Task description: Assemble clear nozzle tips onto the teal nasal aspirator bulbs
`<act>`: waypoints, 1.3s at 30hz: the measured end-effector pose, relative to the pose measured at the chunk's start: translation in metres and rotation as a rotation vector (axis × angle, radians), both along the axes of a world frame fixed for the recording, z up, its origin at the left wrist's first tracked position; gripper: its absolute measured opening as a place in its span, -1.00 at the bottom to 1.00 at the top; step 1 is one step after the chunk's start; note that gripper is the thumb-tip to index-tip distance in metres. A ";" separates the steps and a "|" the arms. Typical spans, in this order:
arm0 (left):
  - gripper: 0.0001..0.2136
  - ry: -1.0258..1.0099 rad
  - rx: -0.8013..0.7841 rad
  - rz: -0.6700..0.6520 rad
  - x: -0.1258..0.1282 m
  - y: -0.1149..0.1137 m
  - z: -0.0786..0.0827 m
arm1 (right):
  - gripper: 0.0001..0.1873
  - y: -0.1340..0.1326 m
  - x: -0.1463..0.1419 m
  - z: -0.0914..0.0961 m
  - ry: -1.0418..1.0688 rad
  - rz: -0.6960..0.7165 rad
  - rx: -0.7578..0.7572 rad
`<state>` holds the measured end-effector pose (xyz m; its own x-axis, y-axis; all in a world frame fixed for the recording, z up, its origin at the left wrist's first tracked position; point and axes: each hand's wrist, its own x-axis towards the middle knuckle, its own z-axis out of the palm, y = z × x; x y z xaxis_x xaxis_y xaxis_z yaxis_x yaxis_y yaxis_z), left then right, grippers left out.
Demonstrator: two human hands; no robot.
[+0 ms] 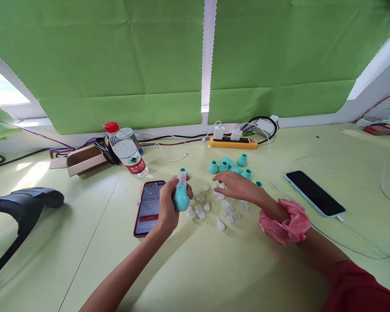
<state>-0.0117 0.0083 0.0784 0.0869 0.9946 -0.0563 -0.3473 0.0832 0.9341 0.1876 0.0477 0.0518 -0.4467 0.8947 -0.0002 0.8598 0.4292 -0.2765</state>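
My left hand [169, 199] is wrapped round a teal squeeze bulb [181, 200], held upright with a clear plastic collar [182, 177] in its neck. My right hand [234, 185] reaches over the loose parts, its fingers apart and seemingly holding nothing. Below its fingertips lie small white teardrop-shaped tips [220, 224] and short clear plastic tubes [234, 217], scattered over the table. Just behind that hand sits a cluster of teal bulbs [242, 160], some standing with open necks and some on their sides. Another teal bulb shows partly behind my left hand.
A phone with a running timer [148, 208] lies beside my left hand. Behind it are a water bottle [127, 151] and an open cardboard box [86, 159]. An orange power strip [233, 143] stands at the back. A charging phone [315, 193] and white cables lie right.
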 end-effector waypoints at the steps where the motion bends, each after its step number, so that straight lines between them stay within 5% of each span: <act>1: -0.68 0.010 0.011 -0.002 0.000 0.000 0.000 | -0.71 0.001 0.000 -0.004 -0.033 0.020 -0.020; 5: -0.72 0.064 0.076 -0.083 0.000 -0.003 -0.002 | -0.84 0.003 -0.004 -0.012 -0.058 0.050 -0.062; 8: -0.77 0.144 0.189 -0.158 -0.002 -0.006 -0.004 | -0.86 0.001 -0.008 -0.001 0.000 0.082 -0.054; 13: -0.81 0.349 0.334 -0.274 -0.008 -0.013 0.000 | -0.77 -0.025 -0.006 0.042 0.650 0.147 -0.009; 17: -0.77 0.511 0.389 -0.339 -0.008 -0.017 0.006 | -0.80 -0.048 -0.003 0.063 0.873 0.152 -0.033; 29: -0.83 0.803 0.654 -0.404 -0.010 -0.018 0.022 | -0.82 -0.050 -0.001 0.063 0.659 0.324 0.079; 39: -0.79 1.004 0.702 -0.481 -0.009 -0.022 0.030 | -0.82 -0.044 -0.002 0.063 0.677 0.379 -0.074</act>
